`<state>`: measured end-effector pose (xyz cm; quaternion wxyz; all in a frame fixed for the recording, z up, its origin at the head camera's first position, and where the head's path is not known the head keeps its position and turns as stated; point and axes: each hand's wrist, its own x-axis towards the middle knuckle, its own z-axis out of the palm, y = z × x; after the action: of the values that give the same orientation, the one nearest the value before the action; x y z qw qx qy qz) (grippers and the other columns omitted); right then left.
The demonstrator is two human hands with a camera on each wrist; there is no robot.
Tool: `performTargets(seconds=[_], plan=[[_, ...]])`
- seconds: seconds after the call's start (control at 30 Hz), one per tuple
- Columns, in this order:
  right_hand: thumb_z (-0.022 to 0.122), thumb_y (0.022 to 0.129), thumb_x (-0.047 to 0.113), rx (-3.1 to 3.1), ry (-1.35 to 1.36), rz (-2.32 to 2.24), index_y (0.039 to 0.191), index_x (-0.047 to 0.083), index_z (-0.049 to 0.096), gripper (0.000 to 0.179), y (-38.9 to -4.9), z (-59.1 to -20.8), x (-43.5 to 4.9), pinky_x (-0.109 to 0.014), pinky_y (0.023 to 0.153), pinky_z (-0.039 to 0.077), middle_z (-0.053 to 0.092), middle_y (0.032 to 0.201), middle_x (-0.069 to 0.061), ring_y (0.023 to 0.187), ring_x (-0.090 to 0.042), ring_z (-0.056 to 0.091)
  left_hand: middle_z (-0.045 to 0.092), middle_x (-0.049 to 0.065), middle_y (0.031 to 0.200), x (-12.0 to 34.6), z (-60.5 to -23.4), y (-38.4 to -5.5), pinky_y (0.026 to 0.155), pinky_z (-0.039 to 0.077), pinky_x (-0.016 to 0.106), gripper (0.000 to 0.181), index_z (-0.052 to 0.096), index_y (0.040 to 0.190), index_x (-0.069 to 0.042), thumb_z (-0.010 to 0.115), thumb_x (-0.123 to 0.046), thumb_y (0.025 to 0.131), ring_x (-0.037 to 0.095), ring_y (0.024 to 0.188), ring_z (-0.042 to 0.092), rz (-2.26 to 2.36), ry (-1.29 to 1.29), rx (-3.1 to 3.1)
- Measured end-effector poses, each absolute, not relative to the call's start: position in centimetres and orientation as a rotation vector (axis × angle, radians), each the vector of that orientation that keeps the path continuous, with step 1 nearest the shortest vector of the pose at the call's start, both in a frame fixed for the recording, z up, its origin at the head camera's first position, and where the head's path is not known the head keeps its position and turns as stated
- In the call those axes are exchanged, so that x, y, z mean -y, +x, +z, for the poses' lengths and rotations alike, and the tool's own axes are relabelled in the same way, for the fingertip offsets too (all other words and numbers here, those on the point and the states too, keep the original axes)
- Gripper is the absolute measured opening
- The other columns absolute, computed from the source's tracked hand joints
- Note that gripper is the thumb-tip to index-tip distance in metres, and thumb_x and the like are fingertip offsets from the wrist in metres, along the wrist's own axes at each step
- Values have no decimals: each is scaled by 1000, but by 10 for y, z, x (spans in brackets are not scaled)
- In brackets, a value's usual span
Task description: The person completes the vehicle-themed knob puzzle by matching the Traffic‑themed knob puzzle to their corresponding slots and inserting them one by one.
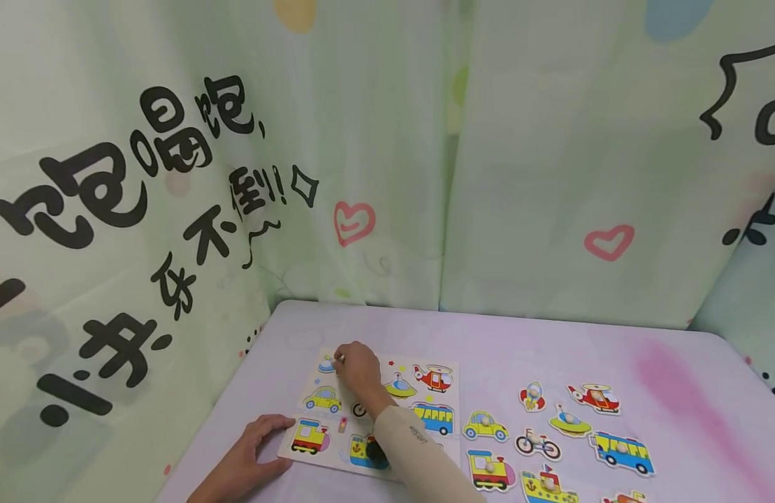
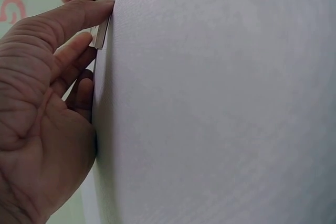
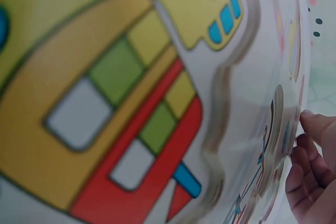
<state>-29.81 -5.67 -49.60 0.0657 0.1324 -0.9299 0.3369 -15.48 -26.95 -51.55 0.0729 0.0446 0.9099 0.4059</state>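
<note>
A wooden puzzle board [image 1: 302, 457] with vehicle pictures in cut-out recesses lies on the table. My left hand [image 1: 258, 447] holds its near left corner, thumb along the front edge and forefinger at the left side; the left wrist view shows the thumb against the board's edge. My right hand [image 1: 360, 374] reaches across to the far left of the board. Its fingers and thumb pinch a small blue puzzle piece [image 1: 326, 365] there, largely covered by the fingertips. In the right wrist view, my right hand [image 3: 315, 166] has its fingertips close over the board's surface.
Right of the board lie loose knobbed pieces: a yellow car [image 1: 486, 426], train [image 1: 490, 471], bicycle [image 1: 538, 446], rocket [image 1: 532, 397], flying saucer [image 1: 569, 423], helicopter [image 1: 595, 398], bus [image 1: 623, 453] and ship [image 1: 548, 487]. A printed curtain [image 1: 387, 140] hangs behind the table.
</note>
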Motion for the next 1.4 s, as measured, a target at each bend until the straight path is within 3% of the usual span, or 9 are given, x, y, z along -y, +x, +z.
performTargets(seconds=[0.37,0.67,1.2,1.4], plan=[[76,93,20,2784,413,1057,104,7,76,17,-293,-497,51,-31,74,52,70,88,-2,79,-15,59,53,5,142,270,-515,-157,113,37,63,59,62,133,-18,87,-30,81,33,135,44,1223,110,-2718],[77,92,18,2649,360,1322,108,3,72,22,-282,-487,36,-27,64,47,66,82,-1,70,-11,55,54,6,141,267,-514,-158,112,37,64,59,63,132,-17,88,-27,79,35,135,44,1207,147,-2741],[78,91,17,2479,309,1638,109,1,70,25,-249,-462,3,-20,70,50,64,86,0,77,-10,58,52,7,144,275,-515,-158,112,37,63,64,60,136,-16,87,-35,81,35,134,42,1220,141,-2673],[79,90,19,2454,351,1702,109,4,70,26,-232,-462,-10,-18,71,50,65,86,3,79,-10,58,53,7,143,276,-515,-159,110,43,54,63,60,135,-15,86,-36,82,34,133,43,1208,202,-2667]])
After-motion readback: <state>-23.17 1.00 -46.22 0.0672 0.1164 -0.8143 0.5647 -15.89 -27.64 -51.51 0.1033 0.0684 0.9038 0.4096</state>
